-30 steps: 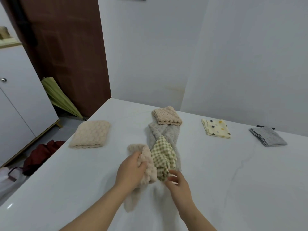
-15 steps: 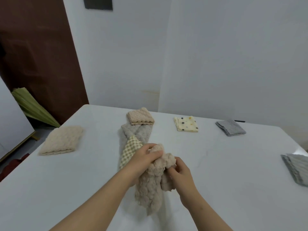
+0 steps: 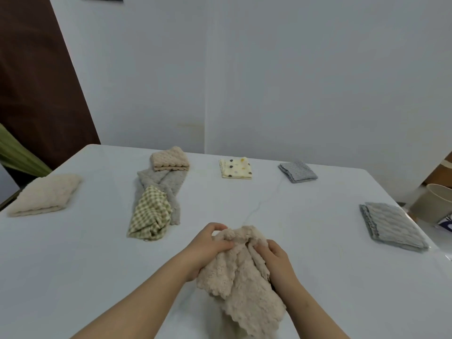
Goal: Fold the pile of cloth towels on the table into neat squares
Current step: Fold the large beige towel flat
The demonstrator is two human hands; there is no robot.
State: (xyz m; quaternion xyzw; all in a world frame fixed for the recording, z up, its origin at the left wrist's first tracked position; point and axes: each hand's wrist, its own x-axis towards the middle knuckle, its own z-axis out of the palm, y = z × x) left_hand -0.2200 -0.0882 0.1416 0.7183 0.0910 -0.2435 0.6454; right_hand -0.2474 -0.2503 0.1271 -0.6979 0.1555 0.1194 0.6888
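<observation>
A crumpled beige fluffy towel (image 3: pixel 242 287) is bunched between both hands above the white table (image 3: pixel 73 265), near its front. My left hand (image 3: pixel 208 245) grips its upper left part, my right hand (image 3: pixel 276 263) grips its right side. Left of centre lies an unfolded pile: a green checked cloth (image 3: pixel 150 215) on a grey fluffy towel (image 3: pixel 162 182). Folded squares lie around: a cream one (image 3: pixel 46 194) at the left, a tan one (image 3: pixel 170 159), a dotted yellow one (image 3: pixel 236 168), a small grey one (image 3: pixel 297 171) and a larger grey one (image 3: pixel 391 227) at the right.
A beige bucket (image 3: pixel 433 204) stands beyond the table's right edge. A brown door (image 3: pixel 36 81) and a green folded thing (image 3: pixel 17 155) are at the left. White walls close off the back of the table.
Both hands have lifted the beige towel off the pile and brought it right and toward me. The view has swung right, so the larger grey folded towel and the bucket have come into sight.
</observation>
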